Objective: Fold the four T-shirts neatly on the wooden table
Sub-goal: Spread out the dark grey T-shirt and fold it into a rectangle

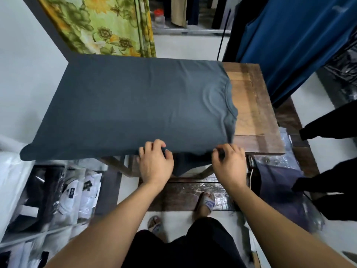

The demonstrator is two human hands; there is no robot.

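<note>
A dark grey-blue T-shirt (135,105) lies spread flat across the wooden table (255,117), collar to the right, its hem hanging past the table's left end. A sleeve part (189,163) droops below the near edge. My left hand (155,161) grips the shirt's near edge with curled fingers. My right hand (229,161) pinches the fabric near the shoulder, at the table's front edge.
Packaged white and dark garments (63,192) are stacked on the floor at the left. A blue garment (289,41) hangs at the right, a floral curtain (100,24) behind the table. Plastic-wrapped packs (284,182) lie under the table's right side. My sandalled feet (205,204) stand below.
</note>
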